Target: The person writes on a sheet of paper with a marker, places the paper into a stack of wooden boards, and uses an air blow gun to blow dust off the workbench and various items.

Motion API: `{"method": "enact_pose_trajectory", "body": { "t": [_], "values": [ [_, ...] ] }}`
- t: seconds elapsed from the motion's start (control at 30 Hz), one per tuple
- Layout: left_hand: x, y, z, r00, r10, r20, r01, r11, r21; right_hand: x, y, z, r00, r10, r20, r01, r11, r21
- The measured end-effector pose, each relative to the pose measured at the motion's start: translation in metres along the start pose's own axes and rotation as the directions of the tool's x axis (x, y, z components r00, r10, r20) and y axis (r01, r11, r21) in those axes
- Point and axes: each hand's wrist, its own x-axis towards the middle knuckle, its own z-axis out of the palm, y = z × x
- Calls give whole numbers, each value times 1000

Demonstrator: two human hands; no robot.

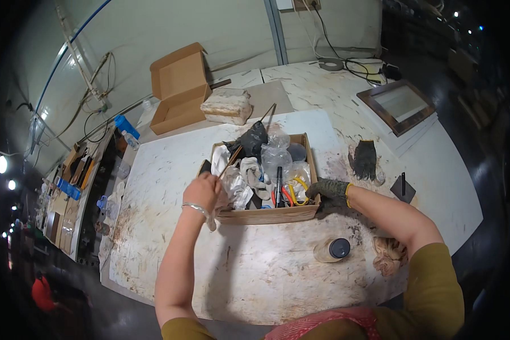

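I have one cardboard box (pixel 264 213) in front of me on the stained white worktable (pixel 170 170), and both my hands are at it. My left hand (pixel 203 190), bare with one bracelet at the wrist, is closed around the lower end of a thin brown stick (pixel 245 140) that slants up out of the box toward the far side. My right hand (pixel 330 188) wears a dark work glove and rests on the box's right front corner; whether its fingers actually clamp the wall I cannot tell.

Inside the box I count several clear plastic bags (pixel 277 158), one black bag (pixel 254 139), a pale glove (pixel 250 170), one black pen (pixel 279 182) and pliers with red and yellow handles (pixel 292 194).

Beside the box lie one spare dark glove (pixel 364 159) to the right, one jar with a dark lid (pixel 332 249) near my right forearm, and one crumpled rag (pixel 389 255). A second, open cardboard box (pixel 178 88) stands further back, with nothing visible inside.
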Motion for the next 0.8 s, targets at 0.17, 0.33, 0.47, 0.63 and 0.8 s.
{"method": "enact_pose_trajectory", "body": {
  "t": [0.17, 0.33, 0.47, 0.63, 0.8],
  "values": [
    [20, 3, 69, 979, 199, -51, -204, 968, -145, -19, -2, 17, 995, -97, -37, 101, 987, 123],
    [46, 59, 89, 952, 285, -113, -305, 915, -265, -29, 4, -18, 967, -221, -127, 213, 974, -74],
    [76, 127, 101, 898, 365, -247, -422, 875, -238, -23, 23, -95, 960, -219, -173, 224, 974, 13],
    [135, 190, 103, 955, 235, -182, -273, 934, -228, -23, -14, -138, 766, -409, -496, 353, 913, -206],
    [189, 227, 112, 947, 243, -211, -279, 946, -163, 31, -23, -243, 558, -659, -504, 104, 658, -746]
  ]
}}
